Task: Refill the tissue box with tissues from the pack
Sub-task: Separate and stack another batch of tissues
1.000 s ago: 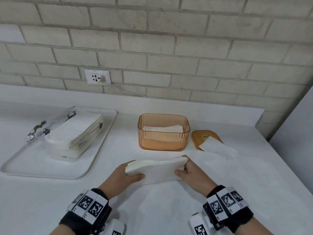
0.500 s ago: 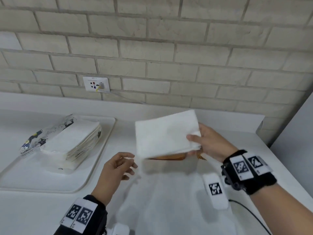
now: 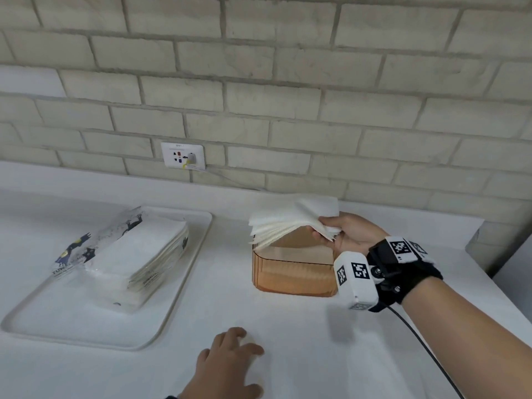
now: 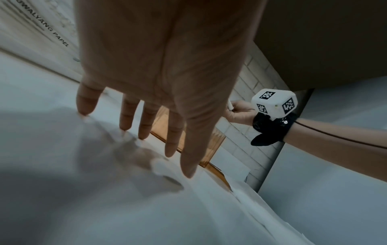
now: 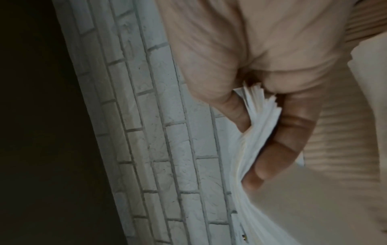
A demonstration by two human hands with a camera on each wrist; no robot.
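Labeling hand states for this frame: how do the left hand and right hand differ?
The right hand pinches a stack of tissues by one end; the left hand holds nothing. The right hand is raised over the orange tissue box; the left hand is low, over the white counter. The right thumb and fingers are curled; the left fingers are spread and nearly straight. Both are bare.

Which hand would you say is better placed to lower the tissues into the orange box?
Right. The right hand already pinches the tissue stack over the orange box; the left hand rests empty on the counter.
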